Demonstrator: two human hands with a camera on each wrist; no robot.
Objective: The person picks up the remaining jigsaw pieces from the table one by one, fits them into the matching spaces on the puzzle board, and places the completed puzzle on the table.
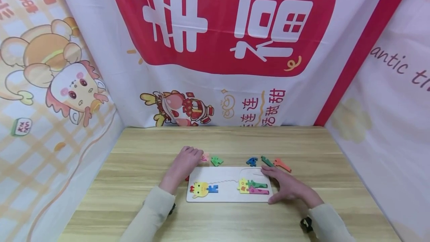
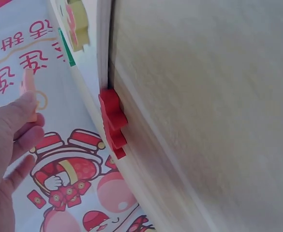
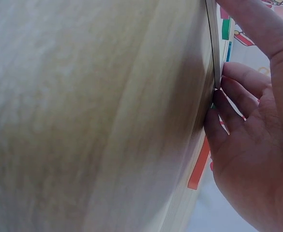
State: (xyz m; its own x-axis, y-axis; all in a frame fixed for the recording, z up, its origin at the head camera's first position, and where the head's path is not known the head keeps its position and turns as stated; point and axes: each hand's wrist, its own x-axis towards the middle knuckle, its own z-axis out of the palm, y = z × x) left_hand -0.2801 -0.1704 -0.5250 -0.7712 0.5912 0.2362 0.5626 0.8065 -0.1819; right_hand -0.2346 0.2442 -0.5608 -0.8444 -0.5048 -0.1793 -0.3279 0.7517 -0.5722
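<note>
A white puzzle board lies flat on the table between the hands. Set on it are a yellow giraffe head, a blue piece, a yellow body piece, a green piece and a magenta piece. Just past the board's far left corner, my left hand pinches a pale pink piece between thumb and fingers. My right hand spans the board's right end, its fairly straight fingers and thumb touching the edge near the corners.
Beyond the board lie loose pieces: light green, blue, dark green and orange. A red piece sits against the board's left edge. Printed cloth hangs behind the wooden table and on both sides.
</note>
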